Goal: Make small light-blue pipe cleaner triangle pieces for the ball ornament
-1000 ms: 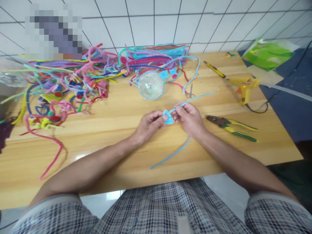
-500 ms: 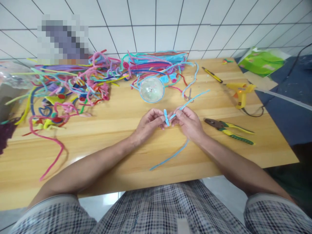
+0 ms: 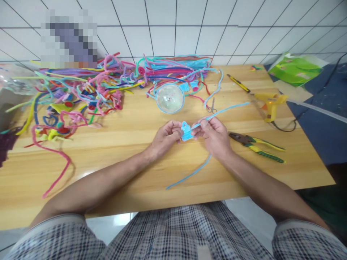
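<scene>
The wooden table (image 3: pixel 135 126) took up most of the view, with a tangled heap of coloured pipe cleaners (image 3: pixel 89 90) along its far left side. To the right lay the pliers (image 3: pixel 255 146) and, beyond them, the yellow glue gun (image 3: pixel 271 103), both well apart from the work. The left hand (image 3: pixel 168 136) had its thumb and fingers closed on the left edge of the ribbed blue piece, while the right hand (image 3: pixel 215 135) pinched a light-blue strand (image 3: pixel 229 108) whose length ran out past the knuckles to the upper right. A clear dome (image 3: pixel 170 98) with a blue rim sat just beyond the hands, and a second blue strand (image 3: pixel 189 177) curved over the wood from beneath the right hand; whether it joined the piece could not be told. Smallest was the ribbed blue piece (image 3: pixel 186 133) itself, held between the hands above the table, a loop at its top, the pinched strand meeting its right side. Working it well seemed to call for a firm left pinch near the edge so the ribs stayed flat, a right grip close to the piece for control, and an even, gentle pull that would not crush the fuzzy pile.
</scene>
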`<state>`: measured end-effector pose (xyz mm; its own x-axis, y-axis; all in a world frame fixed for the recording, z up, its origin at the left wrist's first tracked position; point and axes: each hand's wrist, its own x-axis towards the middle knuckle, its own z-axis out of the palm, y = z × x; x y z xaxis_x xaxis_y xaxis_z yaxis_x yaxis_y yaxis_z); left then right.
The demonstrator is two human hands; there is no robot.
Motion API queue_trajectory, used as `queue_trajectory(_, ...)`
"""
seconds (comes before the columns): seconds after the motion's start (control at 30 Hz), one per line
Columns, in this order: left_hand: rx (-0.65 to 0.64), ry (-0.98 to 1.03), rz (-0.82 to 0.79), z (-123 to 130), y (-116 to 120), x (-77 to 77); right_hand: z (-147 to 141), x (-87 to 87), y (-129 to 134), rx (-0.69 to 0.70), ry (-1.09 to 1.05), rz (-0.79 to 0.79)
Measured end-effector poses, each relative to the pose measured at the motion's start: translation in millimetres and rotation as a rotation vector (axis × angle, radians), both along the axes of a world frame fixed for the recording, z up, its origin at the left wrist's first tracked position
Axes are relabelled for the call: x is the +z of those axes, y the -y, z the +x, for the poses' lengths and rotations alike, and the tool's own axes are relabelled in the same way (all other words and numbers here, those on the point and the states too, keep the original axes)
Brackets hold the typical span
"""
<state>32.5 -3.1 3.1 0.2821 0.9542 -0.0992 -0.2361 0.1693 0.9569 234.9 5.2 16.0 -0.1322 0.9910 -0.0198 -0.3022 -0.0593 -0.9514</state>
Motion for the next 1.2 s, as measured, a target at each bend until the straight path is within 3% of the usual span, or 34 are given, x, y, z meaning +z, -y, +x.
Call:
queue_trajectory(0.3,-0.006,0.017,-0.027,1.3,1.1,-3.4,-0.6,-4.5,-0.4,-0.057,0.1,0.034)
queue_trajectory(0.5,0.06,-0.042,0.022,2.9,3.9,2.0,0.9,-1.1,3.1,-0.137,0.195,0.102)
queue_trajectory(0.9,0.169,0.006,0.153,6.8,12.3,15.8,0.9,6.7,7.5,-0.078,0.203,0.126)
queue_trajectory(1.2,0.1,-0.038,0.173,7.8,20.6,15.1,-0.6,11.4,19.3,-0.045,0.434,0.23)
